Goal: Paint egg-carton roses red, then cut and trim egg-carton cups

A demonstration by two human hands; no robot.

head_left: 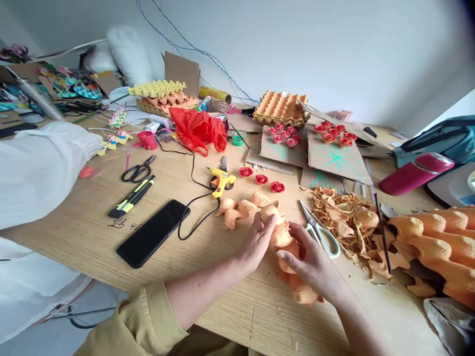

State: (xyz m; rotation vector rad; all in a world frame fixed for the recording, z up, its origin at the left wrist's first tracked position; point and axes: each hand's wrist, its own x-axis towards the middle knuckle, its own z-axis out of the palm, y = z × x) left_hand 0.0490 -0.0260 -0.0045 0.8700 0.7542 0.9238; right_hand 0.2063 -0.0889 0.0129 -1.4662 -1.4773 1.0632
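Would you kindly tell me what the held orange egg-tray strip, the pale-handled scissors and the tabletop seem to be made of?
Egg-tray strip: probably moulded paper pulp, matte and rough, with ragged edges. Pale-handled scissors: the grey blades look like metal; the smooth handles are likely plastic. Tabletop: smooth light wood or printed laminate; the grain lines fit either.

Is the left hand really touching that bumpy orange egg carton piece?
Touching. The head view shows the left hand with its thumb right against the orange egg carton piece.
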